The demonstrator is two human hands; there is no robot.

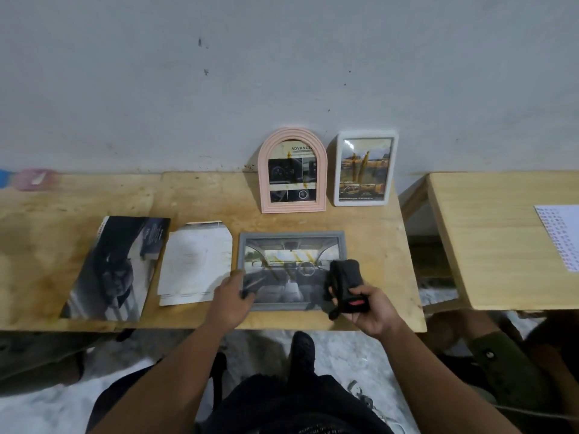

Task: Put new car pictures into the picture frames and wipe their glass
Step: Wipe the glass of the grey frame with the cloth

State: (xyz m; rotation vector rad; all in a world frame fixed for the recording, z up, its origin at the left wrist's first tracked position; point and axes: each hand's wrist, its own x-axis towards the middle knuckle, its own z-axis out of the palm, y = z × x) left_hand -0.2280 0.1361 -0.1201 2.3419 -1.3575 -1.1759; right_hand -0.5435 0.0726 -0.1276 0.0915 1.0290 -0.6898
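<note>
A grey rectangular frame (291, 238) with a car-interior picture lies flat near the table's front edge. My left hand (230, 299) rests on its lower left corner, fingers spread on the glass and rim. My right hand (365, 308) grips a dark folded cloth (344, 277) that hangs over the frame's right end. A pink arched frame (293, 170) and a white rounded frame (365, 167) stand upright against the wall behind, both with car pictures and yellowish streaks on the glass.
On the wooden table (194, 189), a stack of white paper sheets (195, 264) lies left of the grey frame, and a dark car brochure (116, 267) further left. A second wooden table (488, 239) with a printed sheet (560, 236) stands at the right, across a gap.
</note>
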